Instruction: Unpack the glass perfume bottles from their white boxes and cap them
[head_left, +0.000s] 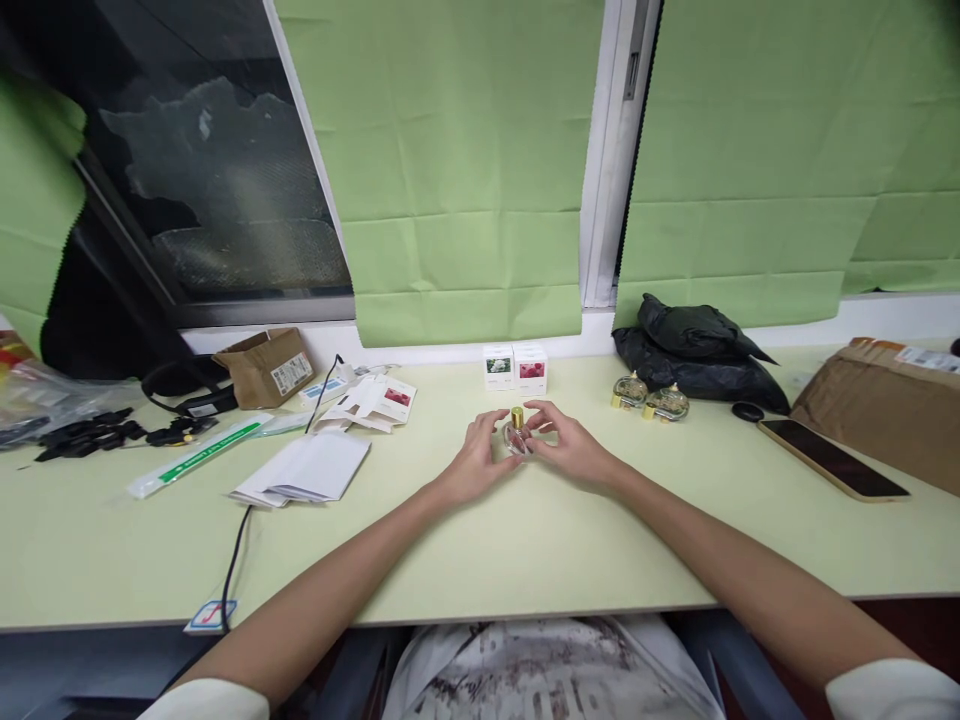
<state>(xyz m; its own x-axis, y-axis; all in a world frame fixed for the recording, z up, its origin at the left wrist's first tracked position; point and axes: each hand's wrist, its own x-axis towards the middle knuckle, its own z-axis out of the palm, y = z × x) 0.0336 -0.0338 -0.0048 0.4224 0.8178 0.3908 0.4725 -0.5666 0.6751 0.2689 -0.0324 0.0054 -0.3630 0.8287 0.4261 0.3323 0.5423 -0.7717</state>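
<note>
A small round glass perfume bottle [515, 438] with a gold cap stands upright on the pale table [480, 560], in front of me. My left hand [474, 462] grips its left side, thumb at the near bottom and fingers curled behind. From the right, my right hand [568, 447] holds the same bottle, its thumb near the base and its index finger arched by the cap. Behind the bottle are small white boxes [498, 368] with flower pictures. Two more gold-capped glass bottles [667, 403] lie on the table to the right.
On the right are black plastic bags [694, 365], a phone [832, 459] and a large cardboard parcel [885, 405]. To the left lie folded white papers [319, 468], unfolded cartons [367, 402], a small brown box [266, 368], a green-white packet [199, 453] and a black cable [235, 560].
</note>
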